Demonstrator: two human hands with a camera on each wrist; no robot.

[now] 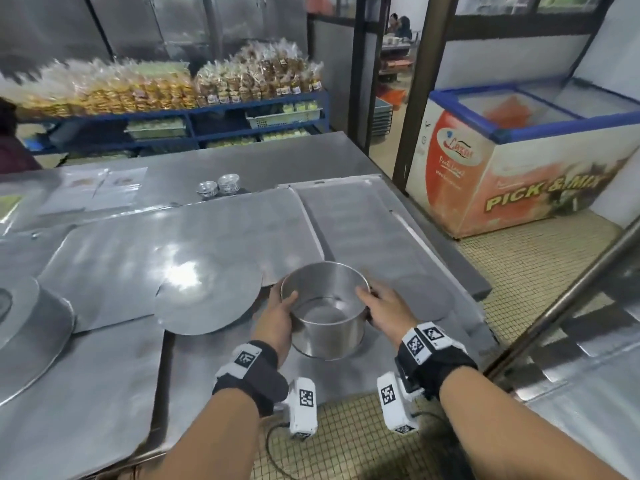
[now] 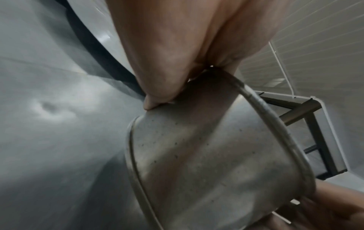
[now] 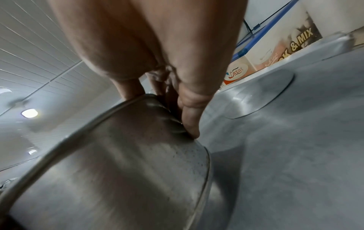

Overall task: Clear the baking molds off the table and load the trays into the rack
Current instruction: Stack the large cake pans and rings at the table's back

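Two hands [image 1: 277,317], one round mold [image 1: 325,310], two discs [image 1: 207,292].

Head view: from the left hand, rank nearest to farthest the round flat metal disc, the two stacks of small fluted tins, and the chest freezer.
1. Round flat metal disc: just left of the left hand, on the table.
2. Two stacks of small fluted tins: farther back, mid-table.
3. Chest freezer: off the table, far right, on the floor.
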